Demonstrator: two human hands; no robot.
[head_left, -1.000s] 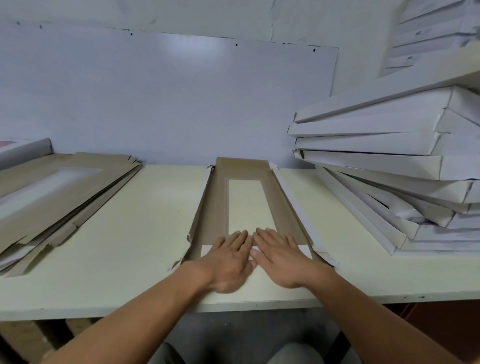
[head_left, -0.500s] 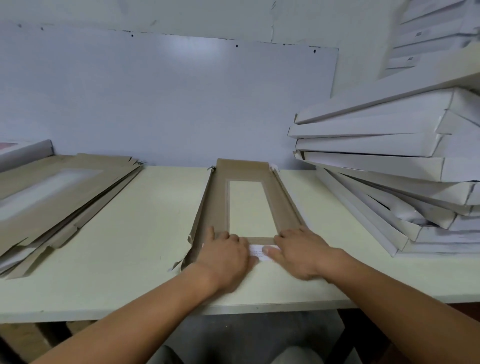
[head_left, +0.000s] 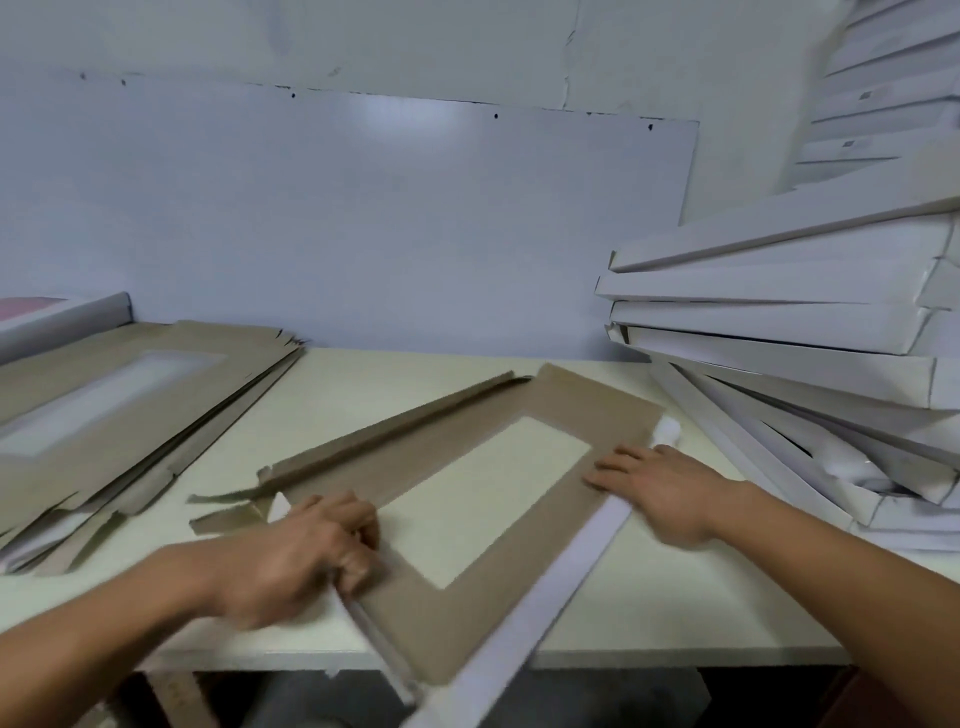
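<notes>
One cardboard blank (head_left: 426, 457), seemingly askew now

Pale surface (head_left: 363, 395), three loads.
A windowed blank (head_left: 587, 410) lies askew, overhanging the near edge; brown blanks (head_left: 218, 358) stacked left, white boxes (head_left: 779, 338) right.

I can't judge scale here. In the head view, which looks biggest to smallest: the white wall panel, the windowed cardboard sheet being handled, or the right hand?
1. white wall panel
2. windowed cardboard sheet, though it lies nearer the camera, which enlarges it
3. right hand
</notes>
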